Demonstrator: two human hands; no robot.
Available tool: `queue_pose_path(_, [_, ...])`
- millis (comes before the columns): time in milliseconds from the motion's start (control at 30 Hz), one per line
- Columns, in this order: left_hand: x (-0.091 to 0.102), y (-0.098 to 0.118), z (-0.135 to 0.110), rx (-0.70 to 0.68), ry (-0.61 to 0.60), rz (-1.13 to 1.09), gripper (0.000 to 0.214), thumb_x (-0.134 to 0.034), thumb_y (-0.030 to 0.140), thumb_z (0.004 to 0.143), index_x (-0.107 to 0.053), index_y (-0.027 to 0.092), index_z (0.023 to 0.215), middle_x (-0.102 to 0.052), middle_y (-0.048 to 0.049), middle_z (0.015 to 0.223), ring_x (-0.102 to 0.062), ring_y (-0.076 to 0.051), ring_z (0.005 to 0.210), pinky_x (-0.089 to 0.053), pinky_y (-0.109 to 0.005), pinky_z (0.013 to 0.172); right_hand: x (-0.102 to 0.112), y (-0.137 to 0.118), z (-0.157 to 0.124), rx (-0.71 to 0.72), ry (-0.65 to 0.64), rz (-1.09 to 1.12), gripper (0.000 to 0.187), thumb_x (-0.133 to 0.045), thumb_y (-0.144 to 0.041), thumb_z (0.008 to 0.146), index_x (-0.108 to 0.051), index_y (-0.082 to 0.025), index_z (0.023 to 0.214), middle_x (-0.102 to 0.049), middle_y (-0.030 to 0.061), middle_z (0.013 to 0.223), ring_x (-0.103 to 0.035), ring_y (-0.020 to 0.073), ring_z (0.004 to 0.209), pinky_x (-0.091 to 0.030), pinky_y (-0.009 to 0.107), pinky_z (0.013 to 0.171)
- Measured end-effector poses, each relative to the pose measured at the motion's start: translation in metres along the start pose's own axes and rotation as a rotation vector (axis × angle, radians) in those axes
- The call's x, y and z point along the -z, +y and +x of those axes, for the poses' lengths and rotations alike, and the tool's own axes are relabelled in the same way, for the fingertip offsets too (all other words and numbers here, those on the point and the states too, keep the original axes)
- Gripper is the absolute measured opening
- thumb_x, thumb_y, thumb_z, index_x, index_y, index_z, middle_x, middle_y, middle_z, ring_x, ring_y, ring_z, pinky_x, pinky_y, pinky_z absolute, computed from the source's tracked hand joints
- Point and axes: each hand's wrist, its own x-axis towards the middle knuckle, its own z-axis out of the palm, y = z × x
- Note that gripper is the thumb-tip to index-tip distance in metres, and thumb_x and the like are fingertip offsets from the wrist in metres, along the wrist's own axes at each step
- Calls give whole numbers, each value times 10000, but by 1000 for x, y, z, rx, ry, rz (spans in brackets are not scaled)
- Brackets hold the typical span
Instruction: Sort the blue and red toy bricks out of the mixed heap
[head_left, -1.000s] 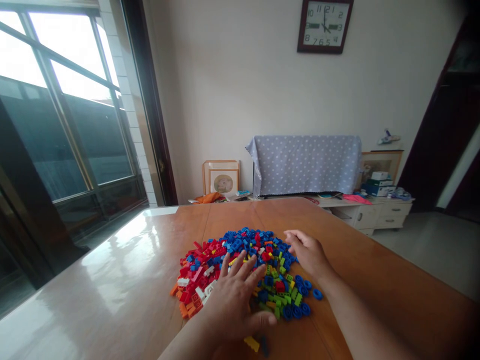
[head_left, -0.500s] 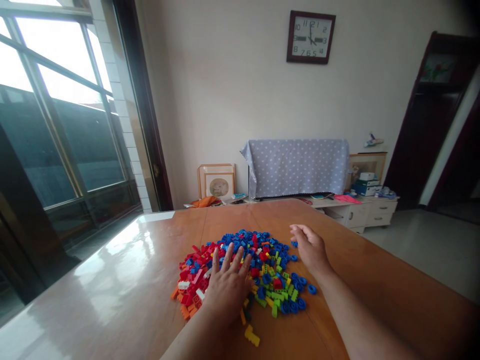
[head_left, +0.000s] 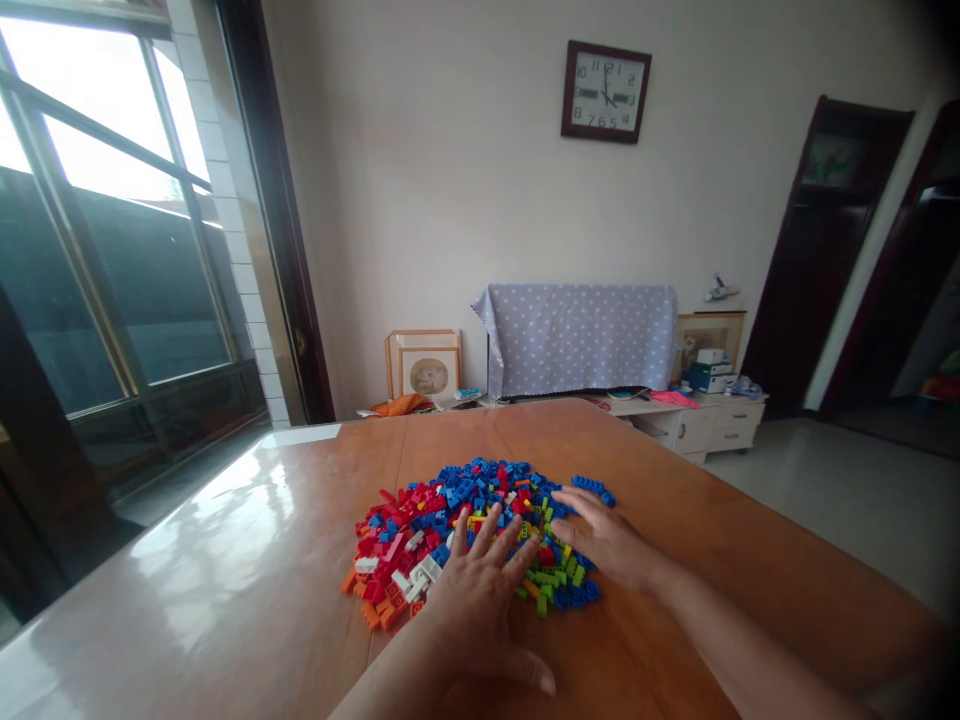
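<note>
A heap of toy building bricks (head_left: 420,500) in red, blue, green, white, orange and other colours spreads over the wooden table (head_left: 660,620). My left hand (head_left: 480,590) lies palm down over the near part of the heap, fingers spread and thumb stuck out to the right. It hides the bricks beneath it. At the heap's right side is my right hand (head_left: 600,540), its fingers stretched toward the bricks with a gap between fingers and thumb. Nothing shows in its grasp. Just beyond it sits a small group of blue pieces (head_left: 592,490), apart from the heap.
Light glares off the table's left side, by a large window (head_left: 112,220). Past the far edge stand a low white cabinet (head_left: 720,425), a dotted cloth (head_left: 577,340) over something wide, and leaning framed pictures (head_left: 427,370). A square clock (head_left: 606,92) hangs on the wall.
My right hand has moved left and down to the heap, and its fingers have opened out. My left hand has shifted slightly right and nearer. Blue pieces now stand grouped beyond my right hand.
</note>
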Motion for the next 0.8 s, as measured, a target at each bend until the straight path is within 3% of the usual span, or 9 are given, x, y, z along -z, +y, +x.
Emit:
queue_pose_path(100, [-3, -3, 1, 5, 20, 17, 1175, -520, 935, 643, -153, 359, 1599, -144, -56, 1679, -88, -456, 1521, 52, -737, 1169, -3, 16, -27, -28, -228, -123, 863, -569, -747, 832, -354, -327, 1555, -153, 44, 1682, -80, 345, 1544, -167, 558, 1231])
queue_pose_path(233, [-7, -14, 1, 50, 70, 73, 1136, -502, 926, 670, -184, 351, 1596, -136, -58, 1681, -84, -459, 1521, 59, -738, 1167, -11, 16, -41, -14, -353, -259, 1025, -597, -806, 761, -209, -355, 1594, -16, 30, 1691, 14, 361, 1542, -127, 569, 1236])
queue_pose_path(500, [-16, -27, -1, 173, 168, 211, 874, -449, 809, 836, -316, 342, 1562, -291, -58, 1645, -140, -413, 1524, 10, -697, 1192, -31, -10, -24, 55, -345, -303, 947, -483, -802, 840, -130, -364, 1601, -25, 7, 1689, 20, 343, 1544, -93, 548, 1248])
queue_pose_path(800, [-11, -18, 0, 240, 198, 239, 715, -432, 700, 919, -375, 341, 1536, -332, -53, 1628, -174, -382, 1523, -23, -682, 1202, -49, -5, -13, 134, -302, -326, 866, -503, -722, 888, -152, -370, 1598, -68, -3, 1685, -28, 343, 1544, -128, 542, 1248])
